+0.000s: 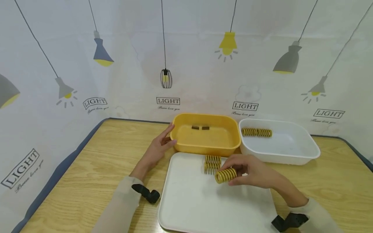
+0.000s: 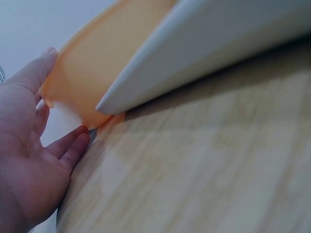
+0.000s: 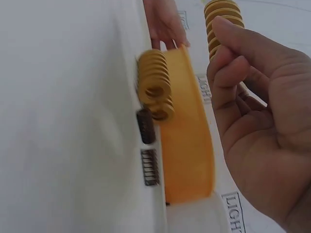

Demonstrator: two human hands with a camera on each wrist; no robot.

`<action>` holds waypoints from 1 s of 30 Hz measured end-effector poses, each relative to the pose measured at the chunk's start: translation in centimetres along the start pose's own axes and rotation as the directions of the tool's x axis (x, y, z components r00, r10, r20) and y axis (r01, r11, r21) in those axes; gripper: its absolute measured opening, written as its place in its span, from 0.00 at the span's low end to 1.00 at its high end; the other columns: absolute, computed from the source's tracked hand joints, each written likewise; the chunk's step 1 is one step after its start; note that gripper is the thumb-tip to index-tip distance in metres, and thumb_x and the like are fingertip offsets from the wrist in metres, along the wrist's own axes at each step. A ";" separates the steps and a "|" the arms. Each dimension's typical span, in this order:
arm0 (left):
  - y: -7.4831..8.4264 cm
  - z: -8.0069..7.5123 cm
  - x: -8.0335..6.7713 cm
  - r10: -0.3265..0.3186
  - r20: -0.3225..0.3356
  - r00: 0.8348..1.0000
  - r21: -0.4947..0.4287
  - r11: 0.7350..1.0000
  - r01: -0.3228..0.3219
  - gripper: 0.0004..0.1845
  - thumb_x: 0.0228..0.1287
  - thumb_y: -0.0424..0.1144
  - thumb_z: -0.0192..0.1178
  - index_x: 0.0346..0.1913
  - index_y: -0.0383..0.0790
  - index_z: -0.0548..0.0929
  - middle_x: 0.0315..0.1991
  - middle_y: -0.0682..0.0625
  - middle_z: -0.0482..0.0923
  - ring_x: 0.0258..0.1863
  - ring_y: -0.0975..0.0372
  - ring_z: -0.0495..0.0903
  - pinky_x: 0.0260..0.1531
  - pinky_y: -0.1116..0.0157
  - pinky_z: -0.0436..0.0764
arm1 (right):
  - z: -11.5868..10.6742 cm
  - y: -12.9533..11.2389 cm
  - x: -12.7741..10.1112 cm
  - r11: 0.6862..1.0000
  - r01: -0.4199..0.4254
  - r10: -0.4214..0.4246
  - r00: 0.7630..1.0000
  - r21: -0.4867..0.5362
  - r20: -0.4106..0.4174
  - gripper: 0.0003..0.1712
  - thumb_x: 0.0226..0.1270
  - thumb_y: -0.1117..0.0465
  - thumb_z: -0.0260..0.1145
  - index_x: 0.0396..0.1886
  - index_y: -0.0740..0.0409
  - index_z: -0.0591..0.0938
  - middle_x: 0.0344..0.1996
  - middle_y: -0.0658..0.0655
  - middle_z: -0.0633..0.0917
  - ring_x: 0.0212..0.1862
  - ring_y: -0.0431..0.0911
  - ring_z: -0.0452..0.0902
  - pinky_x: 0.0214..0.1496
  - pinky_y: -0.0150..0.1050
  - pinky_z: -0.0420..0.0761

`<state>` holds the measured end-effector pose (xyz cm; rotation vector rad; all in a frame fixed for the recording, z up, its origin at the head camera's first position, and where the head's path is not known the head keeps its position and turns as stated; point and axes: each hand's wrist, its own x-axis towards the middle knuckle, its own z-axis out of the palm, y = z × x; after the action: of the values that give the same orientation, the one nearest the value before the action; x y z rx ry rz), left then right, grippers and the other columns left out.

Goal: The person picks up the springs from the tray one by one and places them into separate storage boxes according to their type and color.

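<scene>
My right hand (image 1: pixel 253 171) pinches a yellow coil spring (image 1: pixel 225 175) between thumb and fingers, above the white tray (image 1: pixel 201 204). Two more yellow springs (image 1: pixel 212 163) lie side by side at the tray's far edge. In the right wrist view, small dark springs (image 3: pixel 149 167) lie beside them along that edge; in the head view the right hand hides these. My left hand (image 1: pixel 157 149) rests against the left end of the yellow bin (image 1: pixel 207 149), its fingers spread along the outside. Inside that bin sit two small dark springs (image 1: pixel 200 127).
A white bin (image 1: pixel 279 158) stands right of the yellow one, with two yellow springs (image 1: pixel 256 132) end to end at its back left. The wooden table (image 1: pixel 96 165) ends at a wall covering (image 1: pixel 198 64) printed with lamps. Each wrist wears a black camera mount (image 1: pixel 147 193).
</scene>
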<state>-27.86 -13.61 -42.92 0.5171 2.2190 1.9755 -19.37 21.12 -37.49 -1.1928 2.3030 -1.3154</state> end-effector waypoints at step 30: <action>-0.4 -0.2 0.1 0.025 -0.002 1.000 -0.002 1.000 -0.025 0.34 0.68 0.42 0.58 0.74 0.50 0.59 0.73 0.69 0.48 0.65 0.52 0.65 0.62 0.58 0.67 | -8.8 2.6 -4.8 0.939 -0.304 0.244 0.917 -0.160 -0.315 0.13 0.65 0.60 0.67 0.49 0.54 0.82 0.37 0.55 0.83 0.33 0.43 0.80 0.29 0.38 0.81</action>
<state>-28.08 -13.76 -43.32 0.5460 2.2222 1.9912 -22.50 30.81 -35.39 -0.7205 2.7517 -1.2402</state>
